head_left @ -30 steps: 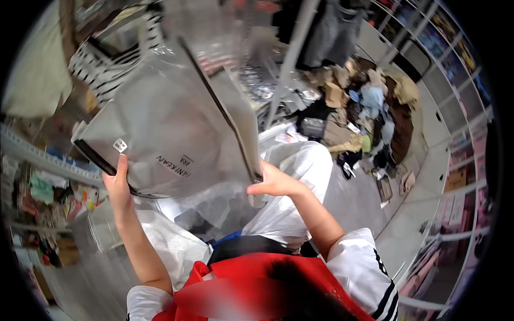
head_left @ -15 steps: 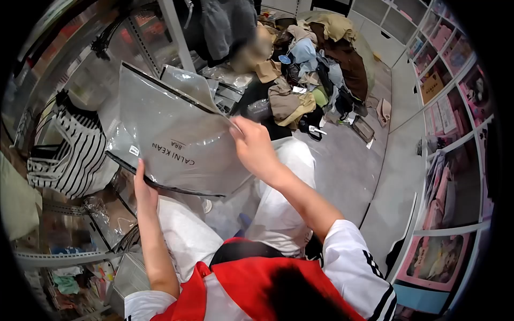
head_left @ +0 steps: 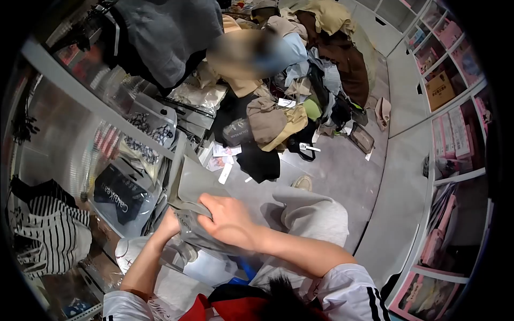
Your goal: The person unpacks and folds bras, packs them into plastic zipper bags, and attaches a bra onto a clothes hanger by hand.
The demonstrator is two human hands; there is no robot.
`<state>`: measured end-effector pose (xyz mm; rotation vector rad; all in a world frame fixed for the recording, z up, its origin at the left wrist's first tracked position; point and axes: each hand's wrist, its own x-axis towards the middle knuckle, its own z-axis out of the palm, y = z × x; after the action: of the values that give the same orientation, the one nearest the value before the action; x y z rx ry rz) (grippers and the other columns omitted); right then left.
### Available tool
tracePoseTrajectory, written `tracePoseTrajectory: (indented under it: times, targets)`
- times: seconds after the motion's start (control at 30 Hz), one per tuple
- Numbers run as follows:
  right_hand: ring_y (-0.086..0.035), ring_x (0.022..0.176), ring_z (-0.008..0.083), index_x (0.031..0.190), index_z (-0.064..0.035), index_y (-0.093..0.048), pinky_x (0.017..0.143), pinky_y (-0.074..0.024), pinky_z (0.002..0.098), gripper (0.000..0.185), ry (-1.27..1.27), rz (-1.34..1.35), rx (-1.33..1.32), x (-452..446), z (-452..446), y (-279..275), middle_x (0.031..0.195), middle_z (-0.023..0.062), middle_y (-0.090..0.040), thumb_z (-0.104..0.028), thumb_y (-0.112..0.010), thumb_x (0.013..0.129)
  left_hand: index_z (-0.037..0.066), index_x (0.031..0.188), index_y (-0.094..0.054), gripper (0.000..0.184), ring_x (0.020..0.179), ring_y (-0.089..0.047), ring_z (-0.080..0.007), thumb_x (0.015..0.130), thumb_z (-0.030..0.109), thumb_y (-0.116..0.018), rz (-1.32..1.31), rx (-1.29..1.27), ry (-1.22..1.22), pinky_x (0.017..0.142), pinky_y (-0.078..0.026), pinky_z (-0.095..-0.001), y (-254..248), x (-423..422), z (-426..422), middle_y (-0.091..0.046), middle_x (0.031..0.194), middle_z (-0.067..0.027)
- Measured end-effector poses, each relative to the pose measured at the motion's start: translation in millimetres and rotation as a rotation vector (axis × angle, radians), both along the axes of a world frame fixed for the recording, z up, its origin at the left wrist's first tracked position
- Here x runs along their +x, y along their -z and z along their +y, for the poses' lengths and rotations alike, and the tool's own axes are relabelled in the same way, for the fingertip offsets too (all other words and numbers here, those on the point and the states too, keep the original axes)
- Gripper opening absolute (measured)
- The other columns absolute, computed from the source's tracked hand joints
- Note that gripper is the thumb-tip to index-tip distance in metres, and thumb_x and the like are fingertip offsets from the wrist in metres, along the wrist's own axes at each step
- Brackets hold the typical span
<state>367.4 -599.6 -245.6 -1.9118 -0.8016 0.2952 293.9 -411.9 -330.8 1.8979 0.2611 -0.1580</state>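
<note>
A translucent grey plastic bag (head_left: 201, 179) with dark edges is folded or bunched between my two hands, above my lap. My right hand (head_left: 227, 220) is closed round its near right part, fingers curled. My left hand (head_left: 170, 223) grips its left side, with the fingers largely hidden behind the plastic. The print on the bag is too creased to read, and whether anything lies inside cannot be made out. Just left of my left hand lies a clear package with a black garment (head_left: 120, 198) in it.
A heap of clothes (head_left: 267, 117) covers the floor ahead, with cards and tags at its near edge. A white rack post (head_left: 96, 96) slants across the left. Striped garments (head_left: 53, 230) hang at far left. Shelves with pink boxes (head_left: 455, 134) line the right.
The bag, earlier spread wide with its print readable, is now gathered and narrow. My hands have come closer together. The view has shifted toward the packages on the left and the clothes heap.
</note>
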Motion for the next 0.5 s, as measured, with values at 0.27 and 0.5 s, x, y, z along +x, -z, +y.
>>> tracePoseTrajectory:
  times: [0.27,0.5]
  targets:
    - [-0.054,0.064,0.0380,0.079,-0.0018,-0.049,0.055,-0.0417,0.0447,0.013,0.033,-0.049,-0.077,83.4,3.9,42.9,0.069,0.0185,-0.056,-0.015,-0.050,0.076,-0.005,0.089,-0.057,0.023,0.082,-0.058,-0.0375,0.073,0.009,-0.048,0.045,0.338,-0.067,0.070,-0.045,-0.0377,5.1,78.2,21.2,-0.058,0.082,-0.0272]
    - [-0.058,0.066,0.0388,0.075,0.0032,-0.057,0.059,-0.0480,0.0425,0.015,-0.330,-0.084,-0.583,160.4,-25.3,68.0,0.072,0.0225,-0.058,-0.009,-0.050,0.071,-0.003,0.081,-0.055,0.018,0.072,-0.054,-0.0444,0.075,0.013,-0.047,-0.005,0.675,-0.080,0.065,-0.044,-0.0492,60.4,117.7,32.4,-0.055,0.071,-0.0277]
